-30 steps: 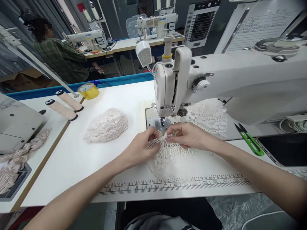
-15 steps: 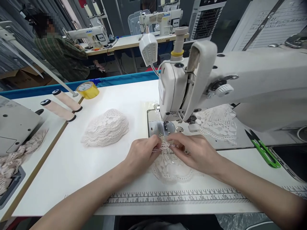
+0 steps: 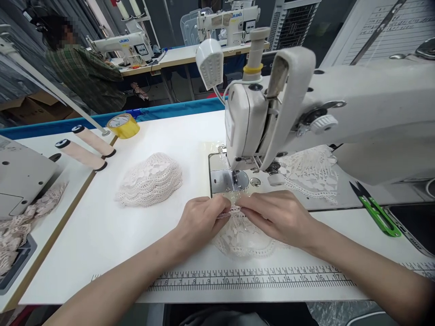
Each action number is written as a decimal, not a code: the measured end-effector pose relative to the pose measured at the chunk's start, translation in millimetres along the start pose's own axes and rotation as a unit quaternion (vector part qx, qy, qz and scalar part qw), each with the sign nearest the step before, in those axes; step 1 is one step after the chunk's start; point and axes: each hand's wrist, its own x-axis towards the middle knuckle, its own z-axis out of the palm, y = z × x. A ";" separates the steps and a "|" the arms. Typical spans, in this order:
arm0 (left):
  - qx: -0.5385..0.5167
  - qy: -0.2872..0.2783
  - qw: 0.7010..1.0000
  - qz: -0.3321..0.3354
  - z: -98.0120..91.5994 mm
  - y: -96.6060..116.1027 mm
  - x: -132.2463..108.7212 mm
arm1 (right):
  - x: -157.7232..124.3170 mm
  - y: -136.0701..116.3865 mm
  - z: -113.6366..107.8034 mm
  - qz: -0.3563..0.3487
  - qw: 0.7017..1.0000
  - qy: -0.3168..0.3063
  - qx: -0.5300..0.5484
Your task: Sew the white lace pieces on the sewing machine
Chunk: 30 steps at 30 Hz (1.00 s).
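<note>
The left hand (image 3: 202,222) and right hand (image 3: 283,215) pinch lace (image 3: 248,237) before the sewing machine (image 3: 239,122). Desk (image 3: 81,235) surface stretches left of it to a brown edge (image 3: 52,242); background machines (image 3: 118,47) beyond it read "JUKI".

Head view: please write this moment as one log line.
left hand: pinching lace piece; right hand: pinching same piece; place: near side of needle plate

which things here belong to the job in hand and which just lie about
Apparently the job:
held white scalloped lace piece
nearest white sewing machine
domed pale lace stack

Apparently lying about:
green-handled black snips
round yellow tape roll
</note>
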 end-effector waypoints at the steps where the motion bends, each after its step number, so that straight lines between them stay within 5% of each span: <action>1: -0.001 0.001 1.000 0.003 -0.1 0.8 -0.1 | -0.9 0.4 -0.5 -0.013 1.000 0.013 -0.016; 9: -0.071 -0.024 0.996 -0.044 -4.3 9.8 -0.1 | -1.3 -2.0 -13.6 -0.239 0.959 0.069 -0.134; 15: -0.066 -0.015 0.998 0.000 -2.2 7.2 -2.2 | -2.4 -2.3 -15.0 -0.254 0.950 0.059 -0.171; 30: -0.067 -0.026 0.997 -0.010 -3.2 10.7 0.0 | -1.6 -3.0 -14.4 -0.288 0.937 0.067 -0.187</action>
